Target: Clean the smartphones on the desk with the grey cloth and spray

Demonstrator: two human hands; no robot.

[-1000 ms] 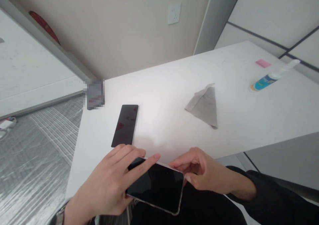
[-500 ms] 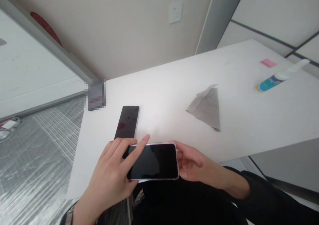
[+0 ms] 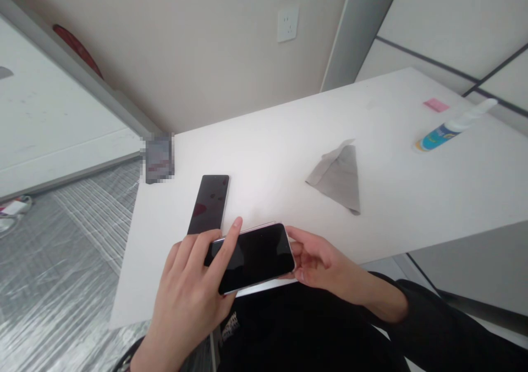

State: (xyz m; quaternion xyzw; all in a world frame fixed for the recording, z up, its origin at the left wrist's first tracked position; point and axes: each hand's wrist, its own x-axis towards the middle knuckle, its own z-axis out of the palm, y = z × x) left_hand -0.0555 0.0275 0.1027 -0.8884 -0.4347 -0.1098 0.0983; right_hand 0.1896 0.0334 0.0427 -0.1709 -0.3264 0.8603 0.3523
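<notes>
So the phone [image 3: 256,259] is sitting at lower center of the frame, screen up, with the left hand's [image 3: 192,284] fingers gripping one end and the right hand's [image 3: 317,259] fingers curling around the other. A second phone [image 3: 209,204] is lying just beyond the left hand, a gray cloth [image 3: 338,177] is resting right of center, and a bottle [image 3: 441,135] is standing at upper right.

Nothing is legible to you: the label [image 3: 439,136] beyond your right hand [image 3: 319,261] and clothing print [image 3: 230,326] beside your left hand [image 3: 192,284] are blurred.
</notes>
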